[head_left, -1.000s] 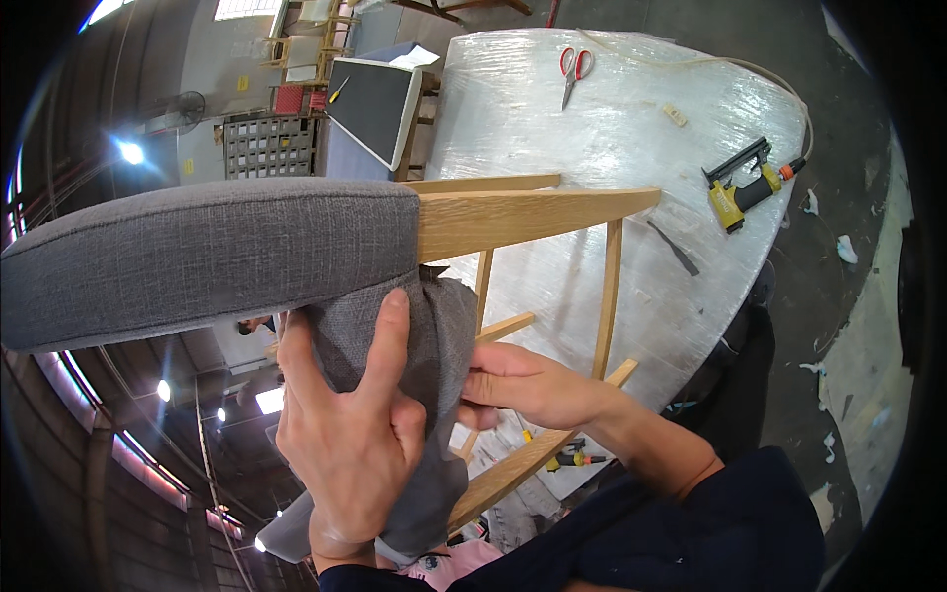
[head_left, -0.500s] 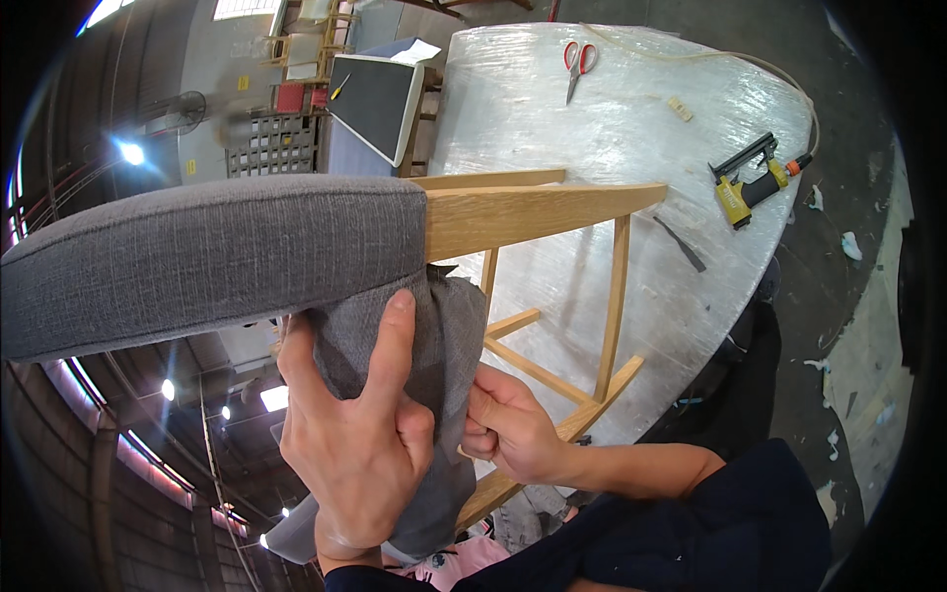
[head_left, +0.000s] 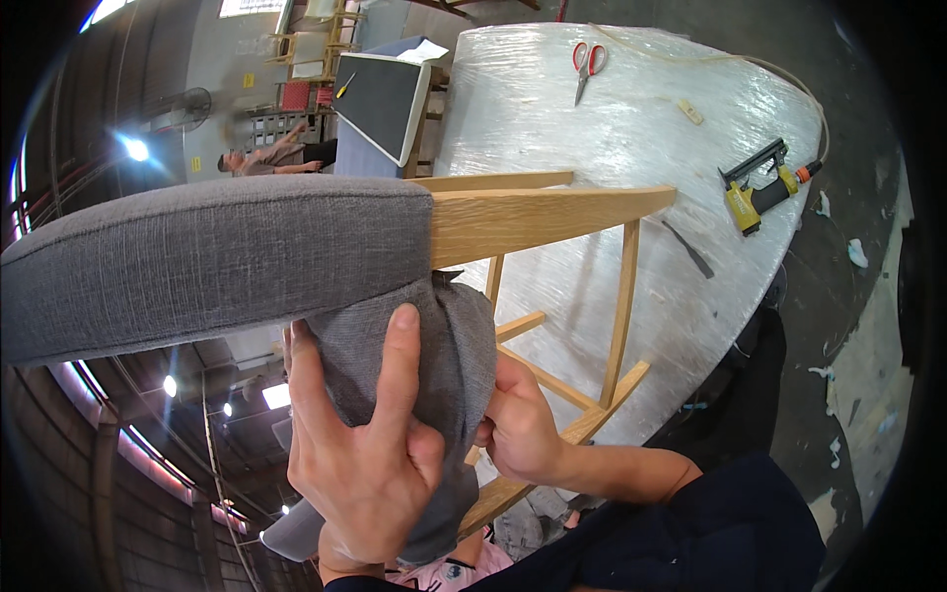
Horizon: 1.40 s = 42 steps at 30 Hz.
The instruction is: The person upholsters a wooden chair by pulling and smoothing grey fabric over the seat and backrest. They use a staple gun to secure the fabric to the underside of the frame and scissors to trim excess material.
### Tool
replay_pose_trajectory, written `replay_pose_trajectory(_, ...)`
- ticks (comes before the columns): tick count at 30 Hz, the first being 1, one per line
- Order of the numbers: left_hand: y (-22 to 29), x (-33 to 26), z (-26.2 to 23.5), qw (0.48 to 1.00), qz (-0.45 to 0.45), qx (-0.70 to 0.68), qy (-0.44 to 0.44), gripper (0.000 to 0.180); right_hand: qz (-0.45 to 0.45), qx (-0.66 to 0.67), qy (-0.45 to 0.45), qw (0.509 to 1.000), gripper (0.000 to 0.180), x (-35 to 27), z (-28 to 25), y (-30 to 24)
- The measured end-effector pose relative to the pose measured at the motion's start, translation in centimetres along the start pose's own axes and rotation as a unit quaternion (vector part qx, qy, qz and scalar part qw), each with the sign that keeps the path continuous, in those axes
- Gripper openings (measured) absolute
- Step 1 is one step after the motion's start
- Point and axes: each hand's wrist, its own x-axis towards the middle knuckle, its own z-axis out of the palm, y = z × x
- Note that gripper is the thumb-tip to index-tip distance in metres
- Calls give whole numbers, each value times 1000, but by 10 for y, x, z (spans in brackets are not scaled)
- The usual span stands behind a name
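Observation:
A wooden chair with grey upholstery lies tipped over, its padded backrest (head_left: 217,261) reaching left and its bare wooden leg (head_left: 552,219) pointing right. Below the backrest, loose grey fabric (head_left: 464,340) folds over the seat corner beside the wood. My left hand (head_left: 360,459) lies on the grey seat cover with two fingers stretched apart, one fingertip just under the backrest seam. At the fabric's right edge my right hand (head_left: 523,424) is closed in a pinch on the cloth. Its fingertips are partly hidden behind the fold.
On the plastic-wrapped table (head_left: 533,109) lie red-handled scissors (head_left: 589,71), a yellow and black staple gun (head_left: 762,187) with an air hose, a dark flat strip (head_left: 689,249) and a small pale block (head_left: 690,111). Another person (head_left: 281,153) is at the back left beside a dark panel (head_left: 380,104).
My right hand has shifted slightly up and right along the fabric edge. The left hand has slid a little down and right, still on the cover. A person has appeared behind.

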Motion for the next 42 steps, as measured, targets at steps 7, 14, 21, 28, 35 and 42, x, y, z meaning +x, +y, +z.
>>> replay_pose_trajectory(7,4,3,-8,999,-10,-13,-32,76,-16,41,55,998,28,-11,5,22)
replay_pose_trajectory(14,6,4,-6,1000,-5,9,-22,79,31,12,100,994,29,-6,22,-2)
replay_pose_trajectory(21,9,8,-11,999,-10,-5,-33,81,-5,13,76,997,25,-7,13,5)
replay_pose_trajectory(28,8,2,-18,1000,-25,3,-11,66,25,-224,82,971,20,-77,-100,53)
replay_pose_trajectory(35,-44,-77,-41,872,-11,-485,62,52,-315,-492,31,811,24,-123,-25,-32)
replay_pose_trajectory(42,16,-156,-47,780,98,-614,68,109,-299,-711,-156,617,46,-174,55,-6)
